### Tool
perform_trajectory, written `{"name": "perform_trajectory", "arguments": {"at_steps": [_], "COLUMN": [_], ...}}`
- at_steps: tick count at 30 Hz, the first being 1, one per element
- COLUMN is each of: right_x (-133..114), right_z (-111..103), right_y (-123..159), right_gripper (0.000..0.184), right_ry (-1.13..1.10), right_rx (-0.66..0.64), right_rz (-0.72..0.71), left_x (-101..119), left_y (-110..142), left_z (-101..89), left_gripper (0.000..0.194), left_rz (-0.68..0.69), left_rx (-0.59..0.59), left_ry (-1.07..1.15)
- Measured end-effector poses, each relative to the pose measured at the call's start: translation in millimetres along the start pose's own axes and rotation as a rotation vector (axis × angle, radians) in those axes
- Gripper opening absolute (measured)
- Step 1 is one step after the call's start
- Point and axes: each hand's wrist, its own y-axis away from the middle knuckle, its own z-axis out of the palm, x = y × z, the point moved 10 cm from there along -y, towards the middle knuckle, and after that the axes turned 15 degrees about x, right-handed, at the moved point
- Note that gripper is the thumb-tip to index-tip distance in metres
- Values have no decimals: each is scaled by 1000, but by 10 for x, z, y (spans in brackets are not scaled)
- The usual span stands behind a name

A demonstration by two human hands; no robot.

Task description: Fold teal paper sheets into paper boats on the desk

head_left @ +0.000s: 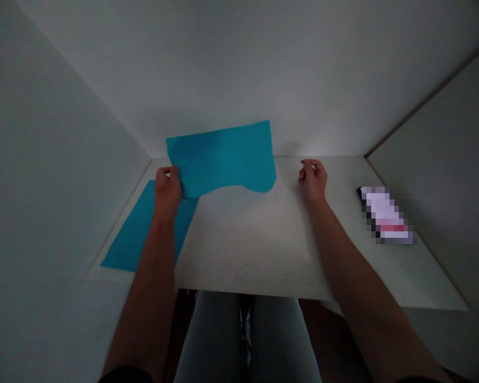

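Observation:
My left hand [168, 186] is closed on the lower left edge of a blue sheet of paper [223, 159]. Held up and tilted above the far part of the table, this sheet has a straight top edge and a wavy lower edge. A second blue sheet [131, 234] lies flat at the table's left, partly hidden under my left hand and forearm. To the right of the raised paper, and apart from it, is my right hand [313, 180]. Its fingers are curled in, thumb against the index finger, and nothing shows between them.
The white table [247, 244] meets a pale wall [239, 64] at the back, with more walls at left and right. A phone [387, 215], its screen blurred out, rests on the right part. My legs [247, 340] are below the front edge.

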Motion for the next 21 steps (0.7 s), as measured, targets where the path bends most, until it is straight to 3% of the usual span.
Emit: {"name": "perform_trajectory", "arguments": {"at_steps": [4, 7, 9, 11, 15, 18, 21], "right_x": [-60, -71, -74, -84, -113, -115, -92], "right_z": [69, 92, 109, 118, 133, 135, 146], "right_y": [42, 42, 46, 52, 66, 61, 49], "right_gripper": [35, 30, 28, 27, 27, 29, 31], "right_ry": [43, 66, 76, 76, 83, 87, 86], "right_rx": [-34, -32, -34, -34, -50, -55, -63], "right_rz": [0, -4, -3, -3, -22, -39, -39], "left_x": [-366, -487, -542, -657, -938, -978, -945], "left_y": [-65, 32, 154, 317, 732, 961, 1037], "left_z": [-913, -1528, -1824, -1978, -2007, -1991, -2012], "left_gripper": [21, 14, 19, 39, 74, 81, 75], "left_rz": [-132, -98, -66, -98, -254, -237, -171], "left_rx": [129, 253, 314, 290, 103, -21, -117], "left_ry": [-260, -337, -315, -264, -174, -191, -265]}}
